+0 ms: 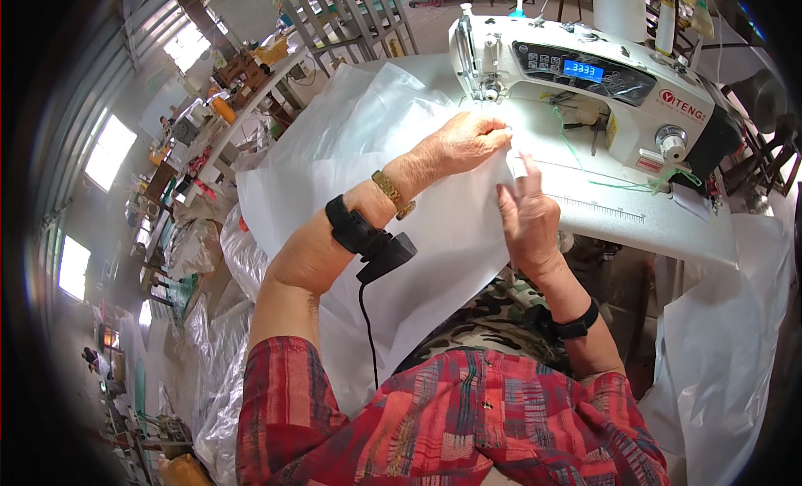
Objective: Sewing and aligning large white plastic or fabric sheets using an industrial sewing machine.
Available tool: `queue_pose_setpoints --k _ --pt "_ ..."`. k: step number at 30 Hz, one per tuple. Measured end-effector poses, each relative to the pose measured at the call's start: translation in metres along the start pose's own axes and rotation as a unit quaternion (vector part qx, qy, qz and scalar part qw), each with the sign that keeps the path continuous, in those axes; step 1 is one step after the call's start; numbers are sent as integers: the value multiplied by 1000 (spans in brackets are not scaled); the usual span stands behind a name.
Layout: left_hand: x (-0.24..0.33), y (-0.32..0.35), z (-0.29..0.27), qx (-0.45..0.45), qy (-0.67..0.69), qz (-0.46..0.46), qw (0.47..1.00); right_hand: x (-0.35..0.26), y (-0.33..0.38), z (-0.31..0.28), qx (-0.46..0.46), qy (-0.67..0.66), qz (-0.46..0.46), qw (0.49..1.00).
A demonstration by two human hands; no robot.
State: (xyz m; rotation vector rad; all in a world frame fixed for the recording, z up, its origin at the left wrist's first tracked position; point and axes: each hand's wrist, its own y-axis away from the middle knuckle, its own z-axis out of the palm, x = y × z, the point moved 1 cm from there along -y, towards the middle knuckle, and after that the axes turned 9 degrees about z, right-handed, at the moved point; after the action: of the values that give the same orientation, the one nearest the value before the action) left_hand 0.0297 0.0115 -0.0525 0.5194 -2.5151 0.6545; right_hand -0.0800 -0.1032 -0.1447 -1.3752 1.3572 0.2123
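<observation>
A large, thin white sheet (401,210) hangs over the table edge and across my lap, its upper part lying on the sewing machine bed. My left hand (468,141) is closed, pinching the sheet's right edge just in front of the needle area of the white sewing machine (568,35). Nearer to me on the right, my right hand (531,219) is open beside that edge, its fingers apart and slightly blurred. A green thread (576,156) trails over the bed to the right.
A printed ruler strip (597,209) runs along the table's front. More white sheeting (727,344) hangs at the right, and clear plastic (221,377) lies heaped at the left. A grey slatted rack (351,22) stands behind. A cable (365,327) hangs from the device on my left wrist.
</observation>
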Motion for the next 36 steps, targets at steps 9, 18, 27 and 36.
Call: queue_pose_setpoints --k 9,18,27,36 --pt "18 -6 -22 79 -337 160 924 32 47 31 -167 -88 135 973" --pt "-4 8 1 58 -200 152 966 17 -29 12 -188 -390 165 886" --pt "-27 15 -9 38 61 -5 997 22 -31 52 -100 -375 183 903" --pt "-63 15 -2 20 274 -107 956 4 -28 49 -4 126 -2 992"
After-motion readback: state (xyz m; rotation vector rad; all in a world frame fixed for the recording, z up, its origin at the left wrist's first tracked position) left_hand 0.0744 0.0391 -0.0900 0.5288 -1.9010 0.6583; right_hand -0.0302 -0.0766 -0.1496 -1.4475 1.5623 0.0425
